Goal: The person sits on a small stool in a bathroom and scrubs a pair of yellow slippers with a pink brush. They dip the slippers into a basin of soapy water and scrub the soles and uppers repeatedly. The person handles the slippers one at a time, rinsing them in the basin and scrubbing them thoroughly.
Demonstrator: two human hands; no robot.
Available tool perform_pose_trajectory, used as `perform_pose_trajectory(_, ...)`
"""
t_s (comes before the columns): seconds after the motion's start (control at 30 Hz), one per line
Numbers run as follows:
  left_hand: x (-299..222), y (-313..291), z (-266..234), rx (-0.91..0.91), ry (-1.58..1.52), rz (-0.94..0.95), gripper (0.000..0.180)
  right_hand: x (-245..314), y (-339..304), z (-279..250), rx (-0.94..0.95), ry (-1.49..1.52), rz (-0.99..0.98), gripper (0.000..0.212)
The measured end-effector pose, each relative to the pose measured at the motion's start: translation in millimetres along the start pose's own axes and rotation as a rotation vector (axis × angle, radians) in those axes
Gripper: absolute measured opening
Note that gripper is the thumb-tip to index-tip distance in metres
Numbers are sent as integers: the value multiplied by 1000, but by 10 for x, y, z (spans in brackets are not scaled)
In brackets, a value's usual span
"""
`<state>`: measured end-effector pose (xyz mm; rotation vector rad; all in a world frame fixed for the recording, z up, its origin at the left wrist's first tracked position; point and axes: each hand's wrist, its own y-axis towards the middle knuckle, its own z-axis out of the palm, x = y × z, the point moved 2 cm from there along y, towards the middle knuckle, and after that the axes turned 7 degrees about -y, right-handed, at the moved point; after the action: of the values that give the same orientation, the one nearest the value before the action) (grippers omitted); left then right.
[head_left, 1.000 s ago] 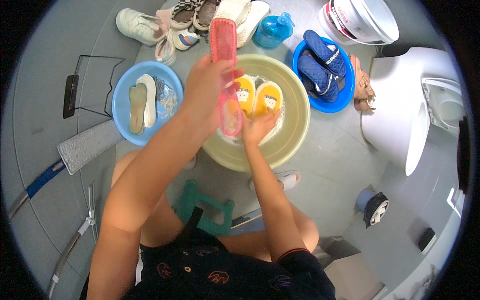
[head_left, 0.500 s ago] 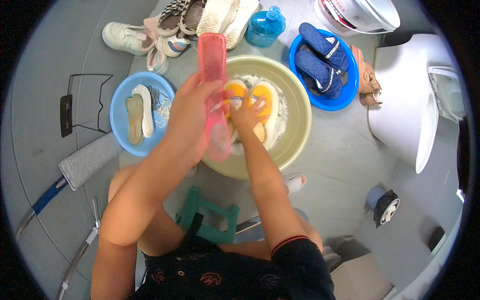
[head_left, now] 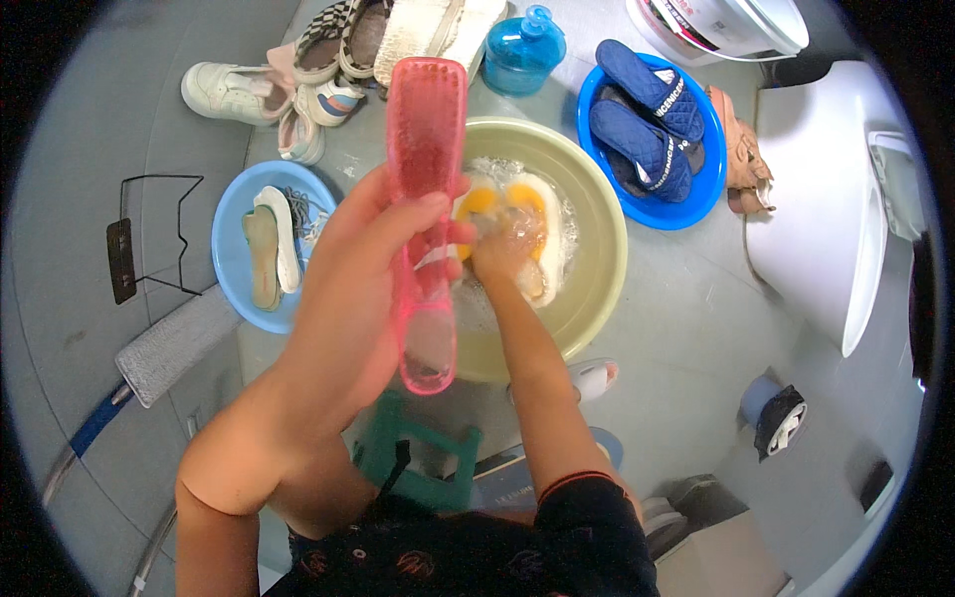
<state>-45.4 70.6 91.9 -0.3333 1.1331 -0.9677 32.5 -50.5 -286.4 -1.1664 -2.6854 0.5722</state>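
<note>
My left hand [head_left: 368, 239] is closed round a translucent pink scrub brush [head_left: 428, 124], raised above the near left side of a big yellow-green basin [head_left: 615, 244]. The brush's bristles show through its upper end. Down in the basin, my right hand [head_left: 505, 257] presses on a pair of yellow and white slippers [head_left: 547, 224] in sudsy water. Water covers its fingers and blurs them. The slippers lie side by side, partly under the surface.
A light blue basin [head_left: 227, 279] with insoles and laces stands at left. Blue slippers [head_left: 642, 139] sit in a blue basin [head_left: 711, 194] at right. Behind are several shoes [head_left: 239, 95], a blue bottle [head_left: 522, 55] and a white bucket [head_left: 741, 28]. A green stool [head_left: 458, 468] is near my legs.
My right hand has pushed the slippers lower, and water now washes over them. My left hand with the brush is nearer and larger in view, the brush more upright.
</note>
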Motion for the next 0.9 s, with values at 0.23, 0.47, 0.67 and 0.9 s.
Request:
perform_pose_trajectory(0.23, -4, 22, 42, 1, -5, 74, 34, 229, -152, -481, -372, 519, -159, 70)
perform_pose_trajectory(0.47, 38, 98, -54, -43, 25, 22, 34, 481, 64, -159, -231, 290, -329, 68)
perform_pose_trajectory(0.67, 12, 105, -113, -57, 39, 16, 36, 553, 279, 357, -178, 110, -395, 63)
perform_pose_trajectory(0.9, 129, 31, -2, -9, 35, -23, 35, 562, 179, 100, -160, 98, -437, 43)
